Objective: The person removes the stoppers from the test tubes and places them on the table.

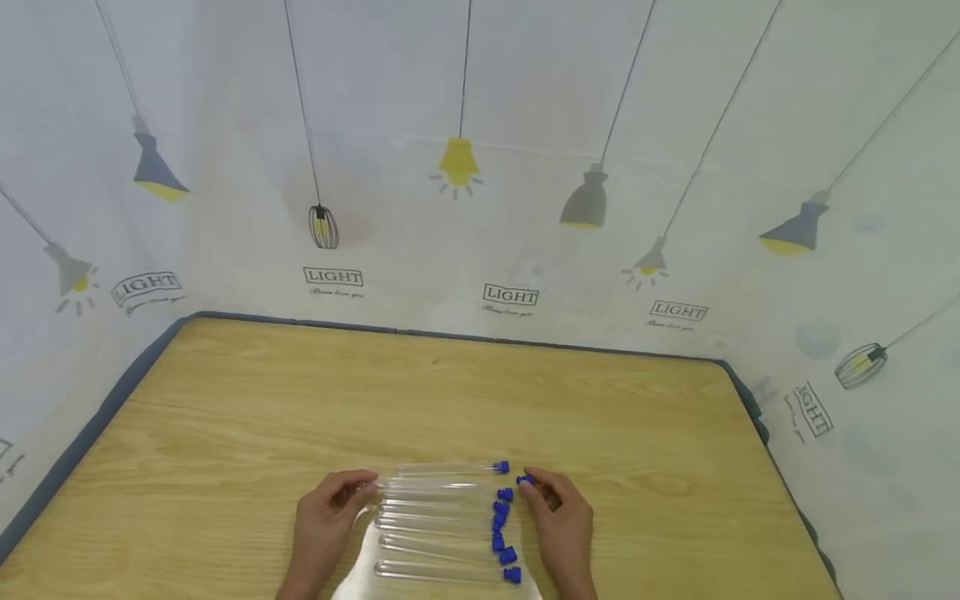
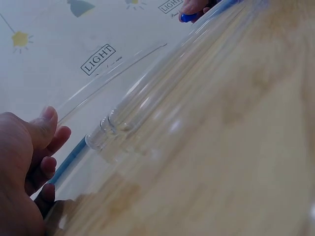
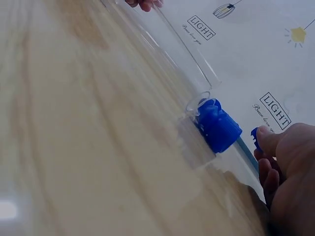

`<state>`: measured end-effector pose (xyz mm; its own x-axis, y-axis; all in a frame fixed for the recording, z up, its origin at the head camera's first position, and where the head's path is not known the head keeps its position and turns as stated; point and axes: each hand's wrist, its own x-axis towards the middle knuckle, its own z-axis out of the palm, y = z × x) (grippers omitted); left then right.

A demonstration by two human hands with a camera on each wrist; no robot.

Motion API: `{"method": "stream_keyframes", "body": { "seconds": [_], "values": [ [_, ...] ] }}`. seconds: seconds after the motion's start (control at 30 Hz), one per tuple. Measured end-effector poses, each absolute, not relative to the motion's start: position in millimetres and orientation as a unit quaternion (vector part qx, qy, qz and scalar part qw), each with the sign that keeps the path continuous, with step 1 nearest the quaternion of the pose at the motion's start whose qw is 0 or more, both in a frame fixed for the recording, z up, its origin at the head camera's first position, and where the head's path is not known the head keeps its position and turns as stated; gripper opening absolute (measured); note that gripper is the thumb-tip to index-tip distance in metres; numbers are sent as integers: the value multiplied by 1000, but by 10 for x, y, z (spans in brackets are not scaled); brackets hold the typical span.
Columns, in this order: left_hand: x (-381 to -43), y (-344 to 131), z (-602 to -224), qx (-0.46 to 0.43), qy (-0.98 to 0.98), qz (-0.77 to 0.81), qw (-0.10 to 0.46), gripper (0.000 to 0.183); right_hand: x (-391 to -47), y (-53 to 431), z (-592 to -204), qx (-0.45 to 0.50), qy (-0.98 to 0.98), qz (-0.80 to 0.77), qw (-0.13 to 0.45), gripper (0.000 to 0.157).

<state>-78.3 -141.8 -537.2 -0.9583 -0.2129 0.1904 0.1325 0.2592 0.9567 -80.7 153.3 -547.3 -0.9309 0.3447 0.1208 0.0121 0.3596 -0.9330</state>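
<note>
My left hand (image 1: 326, 521) pinches a clear test tube (image 1: 435, 482) near its left end. In the left wrist view that tube (image 2: 106, 84) is raised off the table, and its far end has no stopper in it. Between thumb and fingers, my right hand (image 1: 562, 521) pinches a small blue stopper (image 1: 525, 480), a short way from the tube's right end. Several more clear test tubes (image 1: 435, 573) lie side by side between the hands, blue stoppers (image 1: 512, 575) at their right ends. Another stoppered tube (image 1: 442, 470) lies at the far side of the row.
The wood-grain table (image 1: 300, 392) has a dark blue edge (image 1: 450, 334). A white curtain (image 1: 405, 225) printed with lamps and lettering hangs beyond it on the back and both sides. Light glares off the tabletop near the tubes.
</note>
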Motion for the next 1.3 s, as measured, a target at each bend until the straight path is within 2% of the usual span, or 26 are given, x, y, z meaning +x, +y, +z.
{"method": "stream_keyframes", "body": {
  "seconds": [0.5, 0.77, 1.13, 1.3],
  "values": [
    [-805, -1436, -5382, 56, -784, -601, 142, 16, -850, 1380, -5438, -131, -827, 524, 155, 16],
    [-871, -1387, -5400, 67, -796, -586, 135, 15, -871, 1260, -5441, -112, -855, 480, 162, 16],
    [-905, -1387, -5455, -8, -845, -508, 166, 21, -876, 1233, -5398, -140, -861, 463, 157, 20],
    [-934, -1387, -5474, -17, -848, -506, 157, 20, -881, 1233, -5422, -140, -866, 452, 164, 18]
  ]
}}
